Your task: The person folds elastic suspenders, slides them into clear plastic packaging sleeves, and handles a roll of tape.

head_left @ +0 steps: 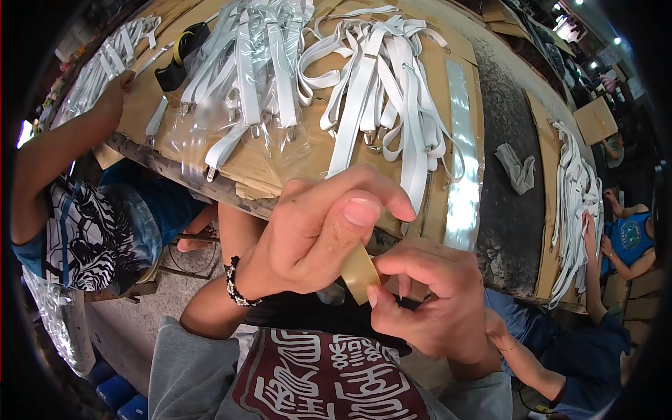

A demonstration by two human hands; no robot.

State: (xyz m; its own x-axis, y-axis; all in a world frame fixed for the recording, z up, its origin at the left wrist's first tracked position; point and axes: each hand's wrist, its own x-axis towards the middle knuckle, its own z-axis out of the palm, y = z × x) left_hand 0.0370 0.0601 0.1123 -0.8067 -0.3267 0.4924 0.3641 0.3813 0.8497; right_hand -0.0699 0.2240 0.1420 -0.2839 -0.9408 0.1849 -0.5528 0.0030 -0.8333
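In front of my chest I hold a short, flat tan strip of tape (360,274) between my two hands. My left hand (308,227), with a beaded bracelet at the wrist, is closed on its upper end, thumb lying over the curled fingers. The lower edge is pinched between thumb and forefinger of my right hand (434,297). Beyond my hands, a pile of white elastic suspenders (381,77) with metal clips lies on the cardboard-covered table (269,171). To its left are more suspenders (248,77) in clear plastic bags.
A black tape dispenser (183,57) stands at the table's far left. A clear plastic strip (462,161) lies along the right side. A person's arm (66,150) reaches in at left. More suspenders (577,210) hang at right near other people. A crumpled cloth (516,169) lies on the dark surface.
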